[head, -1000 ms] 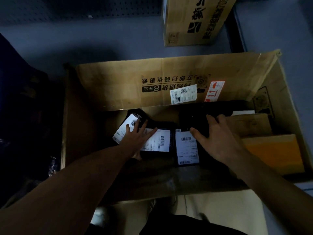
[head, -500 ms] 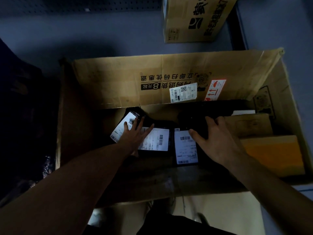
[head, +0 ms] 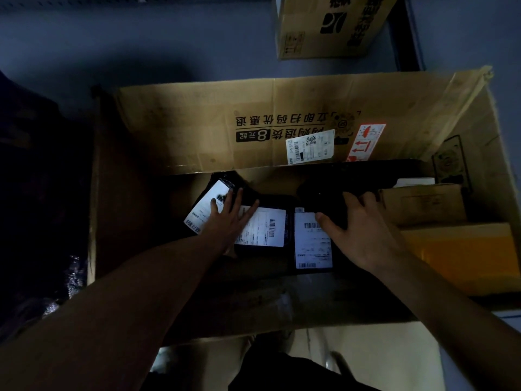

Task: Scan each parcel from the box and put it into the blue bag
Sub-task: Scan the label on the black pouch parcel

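Carton (head: 197, 131), large, open, corrugated brown, scuffed; landmark for all entries.

Inside, near side: left hand (head: 228, 221), fingers spread flat, resting across two black poly parcels, gripping neither. Left parcel (head: 207, 207) tilted, white barcode label; middle parcel (head: 267, 227) flat, white label, barcode at right edge.

Just right: third black parcel (head: 313, 241), upright white label. Right hand (head: 363, 235) open, fingers spread on dark wrapping beside it, thumb touching label.

Right end: brown box (head: 423, 203); yellow-orange mailer (head: 465, 255).

Far flap: Chinese print with a large "8", white QR sticker, red arrow sticker.

Beyond carton: second printed carton (head: 324, 26) on grey floor.

Blue bag: cannot tell.
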`<state>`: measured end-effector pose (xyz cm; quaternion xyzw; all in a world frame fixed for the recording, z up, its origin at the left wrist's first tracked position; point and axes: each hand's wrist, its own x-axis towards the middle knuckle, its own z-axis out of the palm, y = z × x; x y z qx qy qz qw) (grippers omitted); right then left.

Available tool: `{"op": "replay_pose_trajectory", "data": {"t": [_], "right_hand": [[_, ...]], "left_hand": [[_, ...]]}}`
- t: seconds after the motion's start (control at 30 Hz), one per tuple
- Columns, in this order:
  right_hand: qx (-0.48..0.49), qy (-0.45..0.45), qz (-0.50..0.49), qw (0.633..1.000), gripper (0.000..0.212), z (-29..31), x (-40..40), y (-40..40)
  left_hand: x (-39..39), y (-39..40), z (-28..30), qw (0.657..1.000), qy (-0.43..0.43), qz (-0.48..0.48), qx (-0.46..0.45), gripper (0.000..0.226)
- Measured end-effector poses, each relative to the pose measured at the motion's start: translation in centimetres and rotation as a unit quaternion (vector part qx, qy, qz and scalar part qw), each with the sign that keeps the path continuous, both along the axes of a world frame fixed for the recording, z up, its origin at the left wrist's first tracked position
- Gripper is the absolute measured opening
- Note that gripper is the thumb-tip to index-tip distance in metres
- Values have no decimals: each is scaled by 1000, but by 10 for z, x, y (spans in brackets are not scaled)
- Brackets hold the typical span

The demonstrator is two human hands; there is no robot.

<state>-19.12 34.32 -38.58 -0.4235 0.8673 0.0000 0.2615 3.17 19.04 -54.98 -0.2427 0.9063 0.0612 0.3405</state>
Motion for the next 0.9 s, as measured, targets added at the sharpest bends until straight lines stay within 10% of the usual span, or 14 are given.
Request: {"op": "replay_pose_trajectory", "data": {"t": [0.9], "right_hand": [[-53, 29, 13, 998, 72, 127, 16, 1]], "left_hand": [[38, 1, 166, 992, 61, 99, -52, 156]]}}
